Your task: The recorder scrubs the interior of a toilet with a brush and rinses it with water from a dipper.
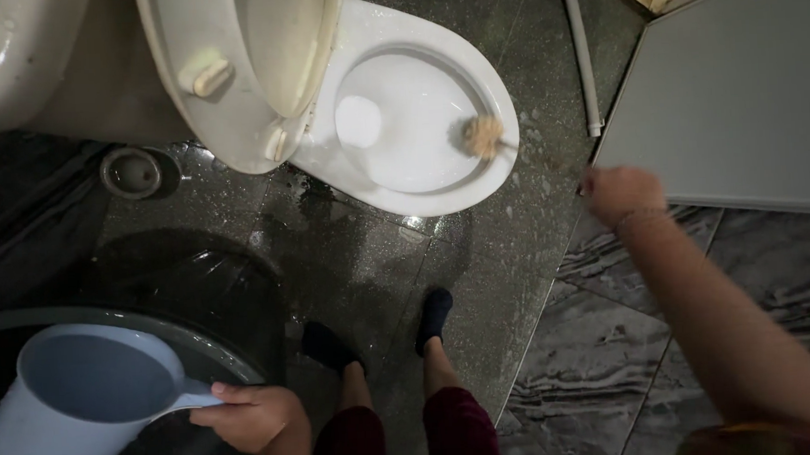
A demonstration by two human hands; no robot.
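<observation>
Left hand (249, 416) gripping pale jug (82, 401), right hand (620, 193) scrubbing toilet (418, 116) with brush (485, 136)

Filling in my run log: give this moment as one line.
left hand: grips blue jug handle | right hand: holds toilet brush in toilet bowl | floor: wet

Open wet dark speckled floor (482, 279) lies between the white ceramic toilet bowl (422, 194) and the grey door panel (740, 99), passable for the right hand (620, 193). The raised white seat and lid (240, 70) block the bowl's left side. Beside the left hand (249, 416), a pale blue plastic jug (82, 401) and large dark tub (150, 296) fill the lower left.
</observation>
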